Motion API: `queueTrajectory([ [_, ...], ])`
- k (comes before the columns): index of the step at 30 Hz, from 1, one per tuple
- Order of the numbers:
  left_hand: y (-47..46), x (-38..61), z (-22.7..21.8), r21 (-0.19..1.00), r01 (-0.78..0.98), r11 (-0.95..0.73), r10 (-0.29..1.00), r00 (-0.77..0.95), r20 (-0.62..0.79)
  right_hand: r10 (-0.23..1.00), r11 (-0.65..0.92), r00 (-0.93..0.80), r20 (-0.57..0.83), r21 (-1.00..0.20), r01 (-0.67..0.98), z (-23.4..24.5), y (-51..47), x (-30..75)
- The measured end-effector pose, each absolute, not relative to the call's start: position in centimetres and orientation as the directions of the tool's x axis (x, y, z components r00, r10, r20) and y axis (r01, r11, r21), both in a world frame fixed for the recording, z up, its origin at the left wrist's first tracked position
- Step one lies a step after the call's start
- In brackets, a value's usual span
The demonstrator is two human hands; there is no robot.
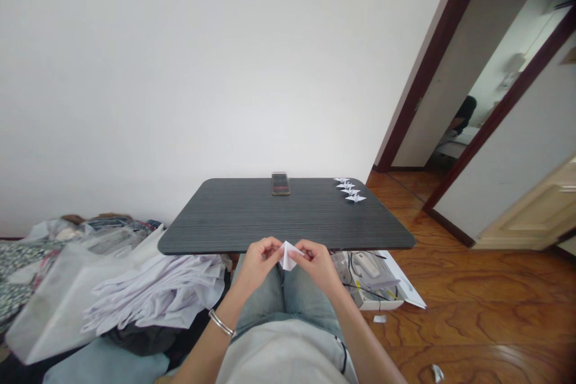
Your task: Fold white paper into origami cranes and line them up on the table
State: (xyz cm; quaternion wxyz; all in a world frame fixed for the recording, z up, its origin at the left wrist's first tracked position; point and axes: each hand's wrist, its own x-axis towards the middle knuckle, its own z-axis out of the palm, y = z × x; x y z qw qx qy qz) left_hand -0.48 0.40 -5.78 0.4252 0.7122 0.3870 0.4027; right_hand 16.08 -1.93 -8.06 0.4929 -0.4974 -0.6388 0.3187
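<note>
A small folded piece of white paper [287,259] is held over my lap, just in front of the table's near edge. My left hand [261,259] pinches its left side between thumb and fingers. On the other side my right hand [317,259] grips the paper the same way, thumb on the near face. The paper has a pointed top and a crease down its middle. Several white origami cranes [355,198] stand in a row at the far right of the dark table [225,216].
A phone [280,183] lies near the table's back edge, by the wall. White cloth [157,294] and bags are piled to the left. Below the table on the right sits an open white box [373,276] with cables. Paper scraps [380,318] lie on the wooden floor.
</note>
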Motion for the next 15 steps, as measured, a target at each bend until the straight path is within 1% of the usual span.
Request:
queueTrajectory([
  [3, 0.23, -0.36, -5.7, 0.936, 0.163, -0.311, 0.883, 0.414, 0.221, 0.961, 0.27, -0.013, 0.278, -0.92, 0.284, -8.38, -1.77, 16.04],
  [6, 0.13, -0.28, -5.76, 0.95, 0.104, -0.295, 0.871, 0.438, 0.223, 0.963, 0.254, 0.015, 0.27, -0.923, 0.289, -8.59, -1.65, 16.0],
  [8, 0.13, -0.27, -5.86, 0.957, 0.081, -0.278, 0.867, 0.45, 0.214, 0.956, 0.27, 0.034, 0.293, -0.914, 0.303, -8.55, -1.65, 15.98],
  [12, 0.23, -0.39, -5.91, 0.961, 0.103, -0.256, 0.884, 0.428, 0.189, 0.924, 0.347, 0.049, 0.38, -0.885, 0.311, -8.14, -1.76, 16.1],
  [15, 0.27, -0.55, -5.63, 0.961, 0.102, -0.257, 0.885, 0.425, 0.191, 0.935, 0.33, 0.049, 0.351, -0.912, 0.243, -7.96, -1.68, 16.28],
])
